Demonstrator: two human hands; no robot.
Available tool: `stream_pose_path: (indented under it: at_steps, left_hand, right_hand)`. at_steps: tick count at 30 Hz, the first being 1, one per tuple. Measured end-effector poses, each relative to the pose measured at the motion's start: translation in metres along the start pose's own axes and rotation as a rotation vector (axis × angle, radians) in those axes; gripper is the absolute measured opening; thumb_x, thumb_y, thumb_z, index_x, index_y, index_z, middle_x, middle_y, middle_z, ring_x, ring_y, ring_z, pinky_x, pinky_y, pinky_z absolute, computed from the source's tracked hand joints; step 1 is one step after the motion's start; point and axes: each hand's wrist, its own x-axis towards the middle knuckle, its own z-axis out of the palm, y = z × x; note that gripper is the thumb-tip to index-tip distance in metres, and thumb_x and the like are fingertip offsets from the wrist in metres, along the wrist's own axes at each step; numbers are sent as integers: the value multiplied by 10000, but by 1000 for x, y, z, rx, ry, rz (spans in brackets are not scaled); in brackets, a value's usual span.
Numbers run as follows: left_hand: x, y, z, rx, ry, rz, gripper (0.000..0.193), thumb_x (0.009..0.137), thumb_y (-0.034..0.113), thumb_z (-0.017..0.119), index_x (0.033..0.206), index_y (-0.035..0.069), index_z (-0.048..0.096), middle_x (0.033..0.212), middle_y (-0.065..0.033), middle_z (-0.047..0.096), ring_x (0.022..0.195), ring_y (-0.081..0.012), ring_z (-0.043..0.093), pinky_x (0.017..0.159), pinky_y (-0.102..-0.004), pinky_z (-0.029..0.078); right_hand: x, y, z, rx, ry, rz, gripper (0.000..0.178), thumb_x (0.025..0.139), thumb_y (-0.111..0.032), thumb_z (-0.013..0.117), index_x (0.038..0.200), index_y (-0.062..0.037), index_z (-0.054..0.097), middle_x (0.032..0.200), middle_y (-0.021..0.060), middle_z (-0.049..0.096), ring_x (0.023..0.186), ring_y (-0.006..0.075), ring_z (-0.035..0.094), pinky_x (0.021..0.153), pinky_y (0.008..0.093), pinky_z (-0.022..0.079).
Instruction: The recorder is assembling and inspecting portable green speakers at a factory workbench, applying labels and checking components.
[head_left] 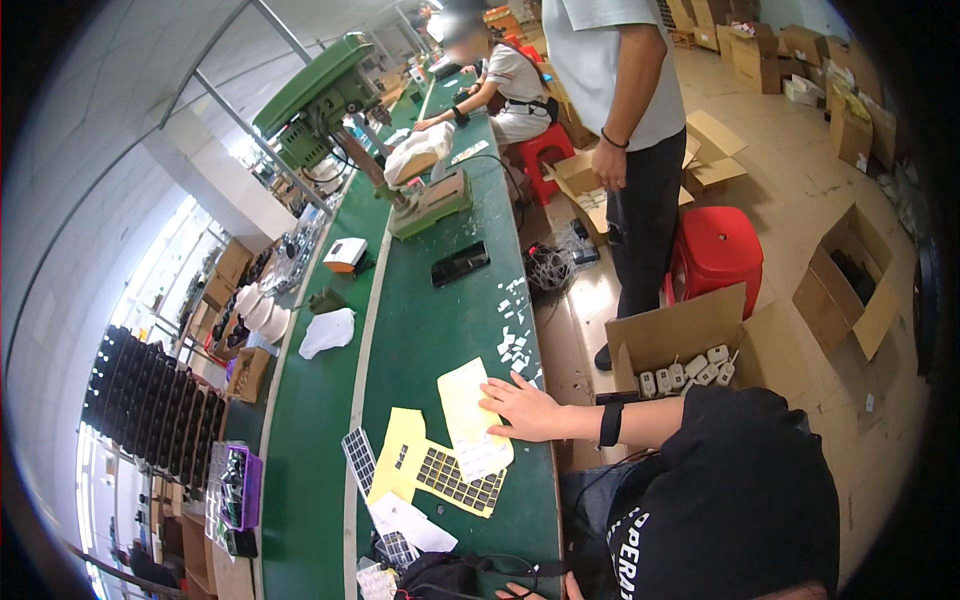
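Left hand (573, 587) is cut off by the lower edge, only bits of fingers showing, so can't tell its grip; the tangled black bundle with cables (445, 575) beside it runs out of frame too. Right hand (530, 410) hides part of the long pale-yellow sheet (460, 400), whose print is too small to tell, and that sheet covers part of the yellow card with dark squares (450, 478). Standing person in pale grey shirt (622, 80) is cropped at the top edge, seated person's face (465, 35) is blurred, purple plastic basket (255, 485) contents too small to tell.
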Motion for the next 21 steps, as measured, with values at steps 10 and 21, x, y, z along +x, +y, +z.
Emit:
stream_pose_path:
  at_steps: [10,21]
  left_hand:
    - [-2,-1,4,74,-25,6,806,776,557,550,1352,33,342,1368,-182,373,1287,-337,318,1031,-495,255]
    - [-3,0,5,77,5,11,815,767,562,550,1353,36,341,1376,-166,370,1297,-320,311,1034,-472,256]
  right_hand:
    - [0,0,3,24,35,8,474,874,-397,495,1156,-16,483,1303,198,399,1262,312,321,1016,530,253]
    - [1,1,0,0,35,4,460,886,-394,475,1153,-20,491,1297,190,406,1263,300,321,1017,524,256]
